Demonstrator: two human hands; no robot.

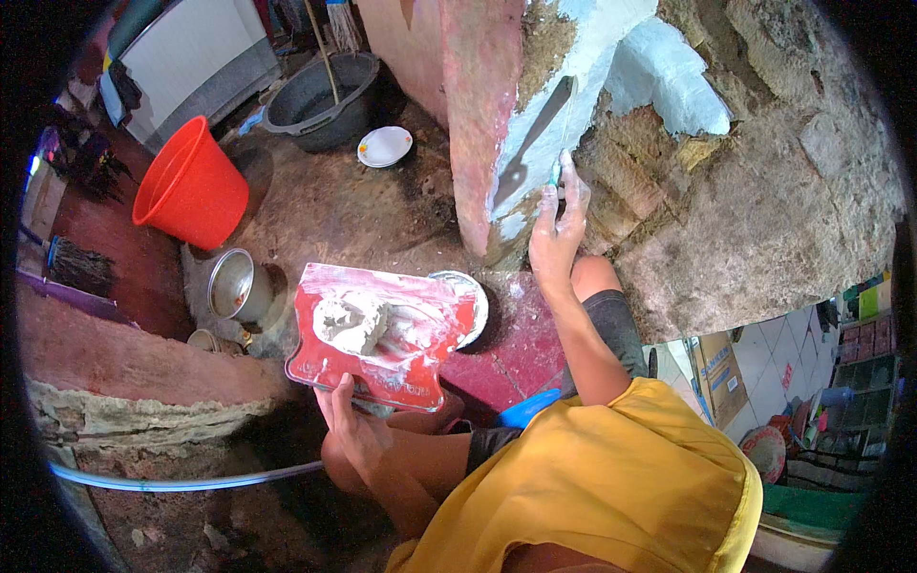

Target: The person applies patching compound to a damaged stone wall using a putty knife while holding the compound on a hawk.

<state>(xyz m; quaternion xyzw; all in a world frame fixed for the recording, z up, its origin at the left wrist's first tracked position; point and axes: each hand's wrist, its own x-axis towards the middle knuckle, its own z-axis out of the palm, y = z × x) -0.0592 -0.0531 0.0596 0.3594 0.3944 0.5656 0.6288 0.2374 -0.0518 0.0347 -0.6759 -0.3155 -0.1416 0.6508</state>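
My left hand (358, 425) grips the near edge of a red plastic board (411, 377), held roughly level in front of my knee. On the board sits a mound of white putty (350, 323), with more smeared across its surface. My right hand (560, 229), fingers closed, holds a thin putty knife (556, 173) by its teal handle, seen almost edge-on. The knife is up against a wall corner, over a pale bluish-white coat of putty (583, 57). White smears cover my right fingers. The knife's shadow falls on the coat to the left.
Behind the board stands a round white-rimmed container (471, 310). Farther left are a red bucket (194, 186), a metal pot (239, 286), a black tub (330, 105) and a white plate (385, 146). Rough bare masonry (755, 210) fills the right. A blue-white hose (191, 482) crosses lower left.
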